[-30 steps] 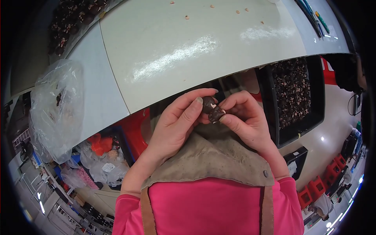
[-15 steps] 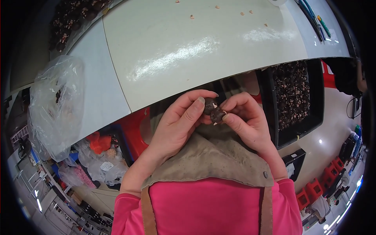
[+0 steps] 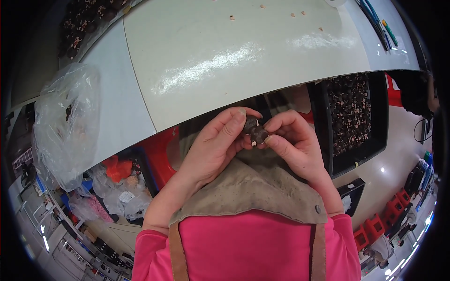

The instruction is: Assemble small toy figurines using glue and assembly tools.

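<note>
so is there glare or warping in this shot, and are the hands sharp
Head view: a long glare streak lies across the pale table; its straight edge bows from the fisheye and the corners go black; the left hand, right hand and the dark piece between them are sharp.

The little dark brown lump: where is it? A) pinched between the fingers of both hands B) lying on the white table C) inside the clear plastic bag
A: the small dark brown lump sits between the fingers of the left hand and right hand, below the table edge.
</note>
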The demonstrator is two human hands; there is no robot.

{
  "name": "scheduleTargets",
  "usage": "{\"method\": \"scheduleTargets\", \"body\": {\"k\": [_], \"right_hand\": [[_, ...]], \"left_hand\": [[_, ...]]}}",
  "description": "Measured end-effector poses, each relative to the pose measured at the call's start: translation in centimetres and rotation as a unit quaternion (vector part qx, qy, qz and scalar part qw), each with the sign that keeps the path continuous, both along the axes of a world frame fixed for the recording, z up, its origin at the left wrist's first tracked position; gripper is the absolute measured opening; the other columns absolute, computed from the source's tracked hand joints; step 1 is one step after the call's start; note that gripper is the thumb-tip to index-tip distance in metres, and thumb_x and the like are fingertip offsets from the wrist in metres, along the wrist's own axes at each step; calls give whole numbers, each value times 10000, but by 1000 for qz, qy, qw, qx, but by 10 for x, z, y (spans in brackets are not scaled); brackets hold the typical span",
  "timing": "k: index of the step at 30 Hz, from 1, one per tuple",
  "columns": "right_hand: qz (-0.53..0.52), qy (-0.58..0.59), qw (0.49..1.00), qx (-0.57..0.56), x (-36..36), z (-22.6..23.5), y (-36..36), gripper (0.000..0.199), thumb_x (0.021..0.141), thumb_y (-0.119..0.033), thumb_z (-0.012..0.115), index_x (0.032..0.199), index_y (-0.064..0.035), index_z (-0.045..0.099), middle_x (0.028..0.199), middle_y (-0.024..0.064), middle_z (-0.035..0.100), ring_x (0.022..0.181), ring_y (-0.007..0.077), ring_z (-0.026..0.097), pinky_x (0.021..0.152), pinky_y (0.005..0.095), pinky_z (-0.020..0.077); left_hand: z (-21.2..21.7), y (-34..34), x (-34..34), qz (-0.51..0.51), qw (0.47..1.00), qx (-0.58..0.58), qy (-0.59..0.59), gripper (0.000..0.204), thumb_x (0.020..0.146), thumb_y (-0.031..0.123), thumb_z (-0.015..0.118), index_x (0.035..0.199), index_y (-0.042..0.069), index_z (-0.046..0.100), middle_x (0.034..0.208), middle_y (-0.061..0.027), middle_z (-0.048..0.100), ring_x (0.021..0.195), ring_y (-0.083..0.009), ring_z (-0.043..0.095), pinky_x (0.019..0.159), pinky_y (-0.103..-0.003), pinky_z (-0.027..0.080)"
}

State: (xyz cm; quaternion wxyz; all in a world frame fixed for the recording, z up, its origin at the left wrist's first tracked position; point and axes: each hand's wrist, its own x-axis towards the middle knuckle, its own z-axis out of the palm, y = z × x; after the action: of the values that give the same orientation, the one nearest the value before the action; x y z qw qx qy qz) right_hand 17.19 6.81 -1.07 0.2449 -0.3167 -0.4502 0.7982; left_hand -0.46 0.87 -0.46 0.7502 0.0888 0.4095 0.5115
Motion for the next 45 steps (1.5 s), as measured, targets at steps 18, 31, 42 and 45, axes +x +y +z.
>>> {"method": "scheduleTargets", "body": {"k": [18, 31, 42, 45], "right_hand": [[-10, -69, 982, 177, -9, 2, -3, 350, 769, -73, 733, 1031, -23, 506, 928, 53, 590, 841, 106, 582, 742, 250, 478], [-8, -75, 988, 133, -8, -2, -5, 323, 791, -94, 718, 1007, -27, 487, 919, 40, 562, 809, 95, 547, 737, 246, 457], [-12, -41, 996, 82, -7, 2, -5, 309, 819, -82, 695, 1018, -29, 464, 928, 46, 574, 811, 91, 558, 747, 243, 453], [-11, -45, 995, 92, -7, -1, -5, 308, 816, -83, 697, 1012, -28, 466, 930, 48, 580, 805, 89, 556, 743, 241, 455]], "left_hand": [[4, -4, 0, -4, 995, 10, 95, 330, 964, 327, 483, 1111, 37, 544, 881, -3, 541, 767, -78, 481, 702, -219, 404], [6, -1, -1, -40, 991, 27, 127, 367, 974, 371, 446, 1104, 42, 540, 850, 12, 531, 724, -61, 443, 674, -193, 378], [11, -2, -1, -36, 992, 28, 114, 375, 983, 334, 431, 1180, 27, 519, 908, -5, 536, 769, -84, 442, 718, -212, 382], [10, -3, -2, -42, 992, 36, 116, 368, 986, 326, 425, 1181, 27, 513, 917, -6, 535, 772, -85, 441, 725, -215, 383]]}}
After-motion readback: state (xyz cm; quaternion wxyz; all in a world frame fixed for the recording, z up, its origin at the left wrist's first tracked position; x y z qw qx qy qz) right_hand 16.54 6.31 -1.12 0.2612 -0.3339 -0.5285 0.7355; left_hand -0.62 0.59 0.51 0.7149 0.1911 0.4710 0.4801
